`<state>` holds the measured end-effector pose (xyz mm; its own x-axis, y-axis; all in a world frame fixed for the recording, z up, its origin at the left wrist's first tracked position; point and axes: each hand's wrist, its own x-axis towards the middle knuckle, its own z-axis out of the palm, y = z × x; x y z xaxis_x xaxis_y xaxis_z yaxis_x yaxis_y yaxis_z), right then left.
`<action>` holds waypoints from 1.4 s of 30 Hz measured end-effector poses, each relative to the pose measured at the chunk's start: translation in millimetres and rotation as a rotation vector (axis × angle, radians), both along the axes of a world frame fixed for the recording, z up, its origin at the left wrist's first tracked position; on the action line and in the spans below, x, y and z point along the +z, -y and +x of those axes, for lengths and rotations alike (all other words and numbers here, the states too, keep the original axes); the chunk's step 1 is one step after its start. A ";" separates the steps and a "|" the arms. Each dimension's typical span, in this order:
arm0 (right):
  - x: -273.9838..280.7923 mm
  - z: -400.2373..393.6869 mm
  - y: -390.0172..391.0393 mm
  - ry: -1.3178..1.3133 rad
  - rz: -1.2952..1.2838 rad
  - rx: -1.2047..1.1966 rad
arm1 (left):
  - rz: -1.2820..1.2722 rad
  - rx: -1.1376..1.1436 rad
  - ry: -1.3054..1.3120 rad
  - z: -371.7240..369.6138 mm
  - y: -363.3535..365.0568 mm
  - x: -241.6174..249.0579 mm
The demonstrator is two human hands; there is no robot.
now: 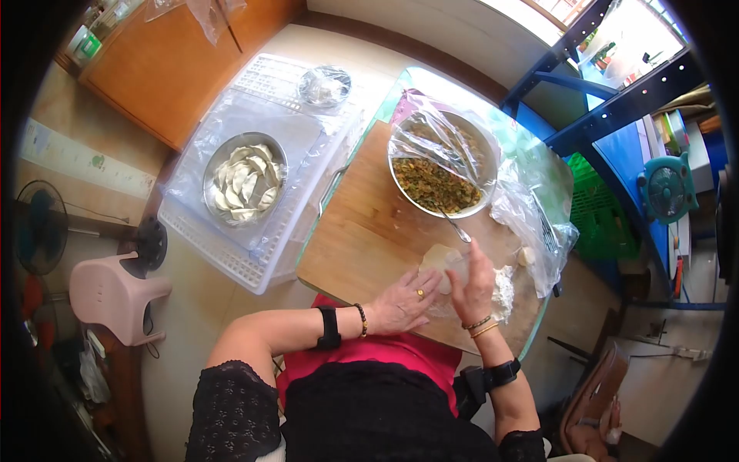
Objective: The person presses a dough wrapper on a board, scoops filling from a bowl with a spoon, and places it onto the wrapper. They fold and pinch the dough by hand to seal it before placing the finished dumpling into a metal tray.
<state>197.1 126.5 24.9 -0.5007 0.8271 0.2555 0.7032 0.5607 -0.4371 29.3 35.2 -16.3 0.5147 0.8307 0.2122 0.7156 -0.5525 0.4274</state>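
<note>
On the wooden board (354, 231) lies a thin, pale round of dough (437, 258), close to both hands. My left hand (402, 303) rests flat with fingers stretched out, its fingertips at the dough's near edge. To the right, my right hand (473, 286) is raised on edge with the thumb apart from the fingers, and nothing shows in it. Loose white flour (503, 292) is heaped beside that hand, with a small lump of dough (526, 256) above it. A metal bowl of chopped filling (435, 185), partly under plastic film, stands beyond; a spoon (457, 228) leans out of it.
Left of the board, a round pan (209, 182) of folded dumplings (248, 179) stands on a white plastic crate (231, 266). A film-covered bowl (324, 86) sits behind it. Crumpled plastic (527, 204) lies at the board's right. A pink stool (108, 296) is at far left.
</note>
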 end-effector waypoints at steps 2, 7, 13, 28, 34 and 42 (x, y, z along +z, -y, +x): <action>-6.6 -8.2 15.2 0.104 0.025 0.041 | -0.008 -0.014 0.034 4.1 4.3 1.0; -40.3 -7.1 -9.2 0.215 0.044 -0.172 | -0.032 -0.040 0.045 5.5 11.3 -3.6; -41.9 11.1 -45.1 -0.007 -0.129 -0.382 | -0.111 -0.034 0.040 -2.8 7.0 12.6; -43.6 7.2 -34.2 0.016 -0.069 -0.268 | -0.048 0.057 -0.050 -19.6 1.2 8.5; -22.0 17.7 -30.2 -0.096 -0.131 -0.328 | -0.080 0.214 -0.004 -16.6 -5.5 9.6; -37.3 -12.6 -7.6 0.237 0.009 -0.083 | -0.071 0.221 -0.018 -13.0 -3.8 -3.7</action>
